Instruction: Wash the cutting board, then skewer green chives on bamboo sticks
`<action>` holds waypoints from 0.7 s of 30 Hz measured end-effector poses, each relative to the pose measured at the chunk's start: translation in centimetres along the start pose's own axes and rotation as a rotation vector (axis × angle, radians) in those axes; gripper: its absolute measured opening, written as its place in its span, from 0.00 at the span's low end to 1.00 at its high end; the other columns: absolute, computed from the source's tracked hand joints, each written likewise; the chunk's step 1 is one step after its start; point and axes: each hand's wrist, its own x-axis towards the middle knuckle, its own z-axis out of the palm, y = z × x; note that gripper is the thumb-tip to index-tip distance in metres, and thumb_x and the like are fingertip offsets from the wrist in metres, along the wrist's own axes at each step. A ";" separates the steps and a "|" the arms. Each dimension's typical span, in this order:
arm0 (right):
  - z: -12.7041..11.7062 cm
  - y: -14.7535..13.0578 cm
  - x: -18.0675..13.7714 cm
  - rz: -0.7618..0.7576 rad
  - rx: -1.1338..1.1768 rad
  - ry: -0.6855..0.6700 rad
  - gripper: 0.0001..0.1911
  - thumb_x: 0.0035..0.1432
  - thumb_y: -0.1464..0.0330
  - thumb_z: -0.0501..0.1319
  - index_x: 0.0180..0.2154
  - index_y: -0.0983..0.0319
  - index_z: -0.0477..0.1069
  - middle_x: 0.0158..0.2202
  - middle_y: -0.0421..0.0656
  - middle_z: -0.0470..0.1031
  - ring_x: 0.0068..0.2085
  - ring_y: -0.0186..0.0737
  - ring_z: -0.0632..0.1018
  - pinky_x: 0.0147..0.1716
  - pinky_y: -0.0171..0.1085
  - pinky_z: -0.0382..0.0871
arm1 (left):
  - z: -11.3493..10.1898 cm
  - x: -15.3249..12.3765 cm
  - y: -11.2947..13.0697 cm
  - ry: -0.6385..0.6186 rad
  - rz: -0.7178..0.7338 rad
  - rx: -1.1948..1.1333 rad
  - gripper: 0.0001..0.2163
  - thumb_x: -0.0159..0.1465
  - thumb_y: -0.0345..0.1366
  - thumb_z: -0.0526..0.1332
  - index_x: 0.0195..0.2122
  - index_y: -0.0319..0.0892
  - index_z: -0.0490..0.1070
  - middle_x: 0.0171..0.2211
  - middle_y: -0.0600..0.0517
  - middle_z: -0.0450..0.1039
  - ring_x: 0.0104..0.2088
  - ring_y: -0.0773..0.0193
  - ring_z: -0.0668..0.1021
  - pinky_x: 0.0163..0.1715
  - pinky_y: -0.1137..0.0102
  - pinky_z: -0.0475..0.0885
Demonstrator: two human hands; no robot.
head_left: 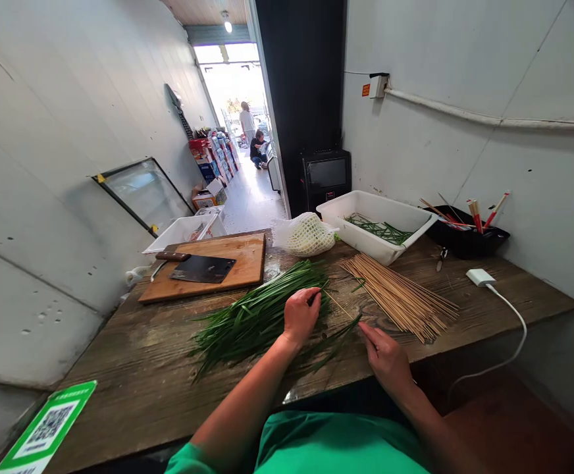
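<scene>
A thin bamboo skewer [339, 305] stretches between my hands above the table. My left hand [301, 316] is closed near its upper end, beside a short bit of green leaf. With thumb and forefinger pinched, my right hand [386, 359] grips green chive leaves [334, 342] near the skewer's lower end; whether it also holds the skewer is unclear. The leaves trail down to the left. A large pile of chives [257, 316] lies just left of and behind my left hand. Beyond my right hand, many loose skewers [400, 293] are spread in a fan.
A cleaver [208, 268] rests on a wooden cutting board [250, 260] at the left. Behind the chives sits a net-wrapped bundle [307, 234]. A white tub [329, 209] holds skewered chives. A black bowl [465, 243] and a charger [479, 277] are at right.
</scene>
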 end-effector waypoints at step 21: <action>0.0 0.0 0.1 -0.014 -0.020 0.013 0.18 0.66 0.70 0.49 0.49 0.64 0.75 0.42 0.47 0.80 0.39 0.41 0.81 0.39 0.36 0.77 | 1.3 -1.8 0.3 -0.114 0.233 -0.021 0.07 0.62 0.30 0.60 0.37 0.43 0.79 0.33 0.49 0.81 0.34 0.62 0.80 0.37 0.69 0.73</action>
